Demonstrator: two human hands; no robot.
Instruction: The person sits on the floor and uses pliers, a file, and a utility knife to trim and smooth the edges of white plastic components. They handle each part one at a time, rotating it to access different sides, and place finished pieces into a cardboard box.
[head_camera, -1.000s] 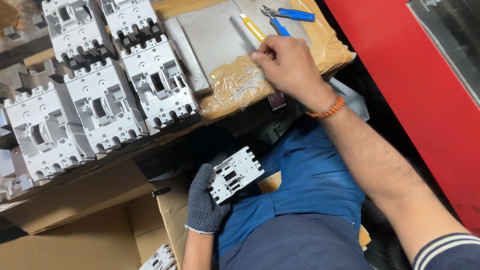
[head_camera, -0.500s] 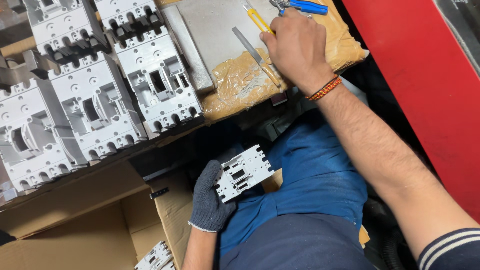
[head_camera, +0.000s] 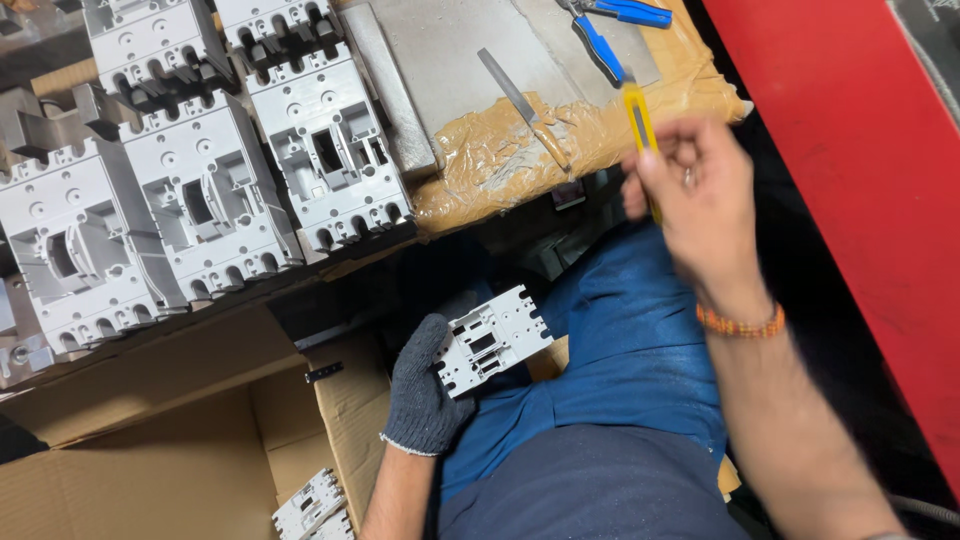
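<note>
Over the lap, right hand (head_camera: 700, 190) pinching a yellow utility knife (head_camera: 640, 125), closed around its handle, blurred, blade end hidden. Lower down, gloved left hand (head_camera: 425, 390) gripping a small white moulded breaker cover (head_camera: 492, 340) against the blue trousers (head_camera: 640, 370).

Risk, as judged: cutting toward the lap or the gloved fingers, slipping off smooth plastic; also dropping the cover into the gap below the bench edge.

On the bench: rows of grey breaker housings (head_camera: 210, 190) standing side by side; a metal plate (head_camera: 450, 60) lying on a block wrapped in tan tape (head_camera: 520, 160); blue-handled pliers (head_camera: 620, 15) resting at its far end. Lower left: open brown cardboard box (head_camera: 150, 470) holding more white covers (head_camera: 312, 505). No labels legible.
</note>
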